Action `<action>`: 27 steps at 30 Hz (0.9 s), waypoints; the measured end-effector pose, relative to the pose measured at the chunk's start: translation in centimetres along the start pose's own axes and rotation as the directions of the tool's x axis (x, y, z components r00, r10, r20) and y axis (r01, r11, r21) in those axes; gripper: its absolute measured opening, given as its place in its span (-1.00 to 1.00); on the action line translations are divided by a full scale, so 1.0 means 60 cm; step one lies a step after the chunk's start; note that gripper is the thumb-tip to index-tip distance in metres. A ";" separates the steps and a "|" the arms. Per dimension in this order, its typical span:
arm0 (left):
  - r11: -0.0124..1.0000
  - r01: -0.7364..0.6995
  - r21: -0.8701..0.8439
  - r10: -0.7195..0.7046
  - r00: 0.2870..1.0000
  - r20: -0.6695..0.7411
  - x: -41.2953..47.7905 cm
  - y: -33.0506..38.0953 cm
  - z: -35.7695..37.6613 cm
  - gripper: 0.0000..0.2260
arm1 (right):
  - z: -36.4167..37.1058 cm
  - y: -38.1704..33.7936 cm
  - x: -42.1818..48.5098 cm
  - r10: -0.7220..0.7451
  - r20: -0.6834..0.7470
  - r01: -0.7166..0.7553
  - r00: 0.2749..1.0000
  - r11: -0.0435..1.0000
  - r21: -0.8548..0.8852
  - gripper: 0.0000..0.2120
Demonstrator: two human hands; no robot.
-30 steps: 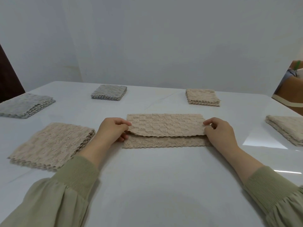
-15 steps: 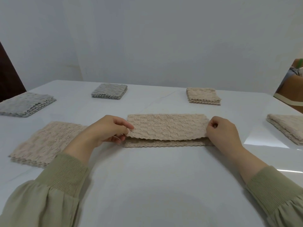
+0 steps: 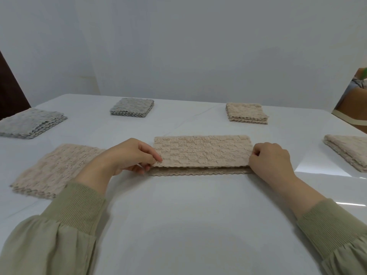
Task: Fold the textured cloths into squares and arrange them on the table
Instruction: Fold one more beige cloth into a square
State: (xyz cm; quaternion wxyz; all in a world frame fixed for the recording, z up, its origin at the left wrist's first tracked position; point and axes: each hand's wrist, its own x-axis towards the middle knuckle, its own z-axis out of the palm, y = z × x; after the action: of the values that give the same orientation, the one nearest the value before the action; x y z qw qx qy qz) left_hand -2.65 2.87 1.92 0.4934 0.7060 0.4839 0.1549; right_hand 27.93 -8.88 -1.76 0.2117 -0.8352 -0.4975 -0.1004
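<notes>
while left hand (image 3: 127, 155) and right hand (image 3: 272, 161) pinch its ends, cloth (image 3: 202, 150) lies folded.

The cloth (image 3: 201, 150) at frame centre is beige, with a nubbly, brick-like raised weave and a wavy hem. The lower-left stack (image 3: 53, 171), upper-right stack (image 3: 246, 113) and right-edge stack (image 3: 349, 151) are the same beige, while the far-left stack (image 3: 29, 124) and upper-centre stack (image 3: 132, 107) are pale grey. The table (image 3: 188, 215) is glossy white, and the sleeves (image 3: 49, 241) are olive green with ribbed cuffs.

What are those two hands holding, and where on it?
Both hold the half-folded beige cloth: the left hand pinches its upper layer's left end, the right hand grips the right end.
</notes>
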 end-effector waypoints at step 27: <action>0.723 -0.160 0.672 0.514 0.775 -0.368 0.088 0.028 0.146 -0.69 | 0.049 -0.141 0.012 -0.240 -0.047 0.245 0.970 0.950 0.194 -0.59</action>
State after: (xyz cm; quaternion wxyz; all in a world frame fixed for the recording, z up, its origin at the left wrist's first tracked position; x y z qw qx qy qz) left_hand 6.91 2.39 -2.08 0.0480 0.8327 0.4803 0.2713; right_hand 20.76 -3.47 -1.98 0.2859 -0.7411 -0.6014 -0.0852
